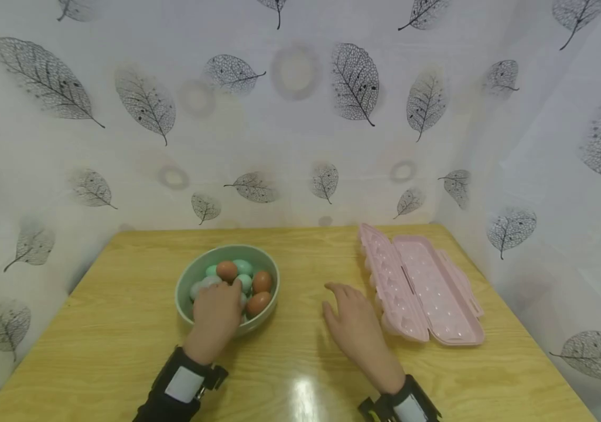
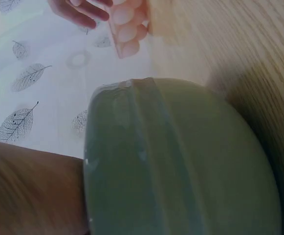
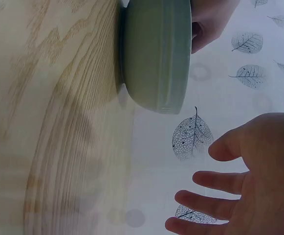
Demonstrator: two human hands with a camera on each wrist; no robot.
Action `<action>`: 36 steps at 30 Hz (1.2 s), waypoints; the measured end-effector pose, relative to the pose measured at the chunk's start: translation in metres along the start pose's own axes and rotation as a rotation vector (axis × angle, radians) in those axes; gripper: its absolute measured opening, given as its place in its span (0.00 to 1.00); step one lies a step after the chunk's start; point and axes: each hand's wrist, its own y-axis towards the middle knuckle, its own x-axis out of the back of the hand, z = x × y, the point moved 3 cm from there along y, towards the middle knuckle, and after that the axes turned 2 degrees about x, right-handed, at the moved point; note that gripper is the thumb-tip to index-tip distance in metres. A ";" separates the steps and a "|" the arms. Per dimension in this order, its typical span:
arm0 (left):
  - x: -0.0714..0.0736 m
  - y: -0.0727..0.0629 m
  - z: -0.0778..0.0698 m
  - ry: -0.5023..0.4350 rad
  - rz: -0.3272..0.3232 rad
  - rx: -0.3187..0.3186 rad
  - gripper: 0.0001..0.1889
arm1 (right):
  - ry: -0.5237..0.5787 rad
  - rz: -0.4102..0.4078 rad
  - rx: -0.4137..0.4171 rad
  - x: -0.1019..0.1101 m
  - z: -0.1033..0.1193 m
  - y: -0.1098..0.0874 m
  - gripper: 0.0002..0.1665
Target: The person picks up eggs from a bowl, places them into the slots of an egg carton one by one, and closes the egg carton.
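A pale green bowl (image 1: pixel 184 283) on the table holds several eggs, brown ones such as this brown egg (image 1: pixel 262 281) and light green ones such as this green egg (image 1: pixel 243 268). My left hand (image 1: pixel 217 310) reaches down over the near rim into the bowl. Its fingertips are hidden among the eggs, and I cannot tell whether they grip one. My right hand (image 1: pixel 355 322) hovers between the bowl and a pink egg carton (image 1: pixel 440 287), its fingers spread and holding nothing. In the right wrist view, that hand's thumb and fingers are apart.
The pink carton lies opened on the right side of the wooden table (image 1: pixel 121 351), its egg-cup half tilted up. A white cloth (image 1: pixel 300 135) with leaf prints hangs behind the table and at both sides. Black straps with cameras sit on both wrists.
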 end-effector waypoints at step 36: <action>-0.012 0.002 0.000 -0.052 0.007 0.075 0.04 | -0.190 0.245 -0.307 0.080 -0.284 0.139 0.27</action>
